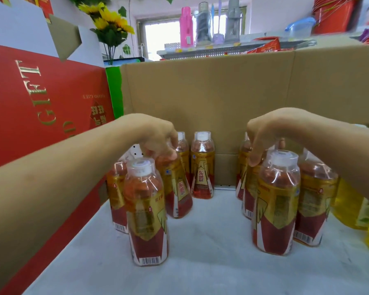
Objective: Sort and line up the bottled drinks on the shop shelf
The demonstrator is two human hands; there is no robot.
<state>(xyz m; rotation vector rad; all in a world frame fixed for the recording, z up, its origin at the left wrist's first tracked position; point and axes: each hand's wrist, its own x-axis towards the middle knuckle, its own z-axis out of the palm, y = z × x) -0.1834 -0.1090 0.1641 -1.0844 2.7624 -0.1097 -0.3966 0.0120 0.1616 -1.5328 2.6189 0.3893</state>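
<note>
Head view: clear plastic bottles of amber drink (146, 209), red-and-gold labelled and white-capped, stand on the pale grey shelf surface (200, 262) in two loose clusters, left and right, before the brown cardboard wall (222, 92). A bare gap lies between the clusters. Labels face different ways and rows are uneven, so I judge the lining-up begun, most of it left. Left hand (158, 137) reaches in palm-down, fingers curled round the top of a tilted bottle (177, 188) in the left cluster. Right hand (264, 133) arches likewise, fingers and thumb clamped on the top of a mid-row bottle (249, 188) in the right cluster, cap hidden.
</note>
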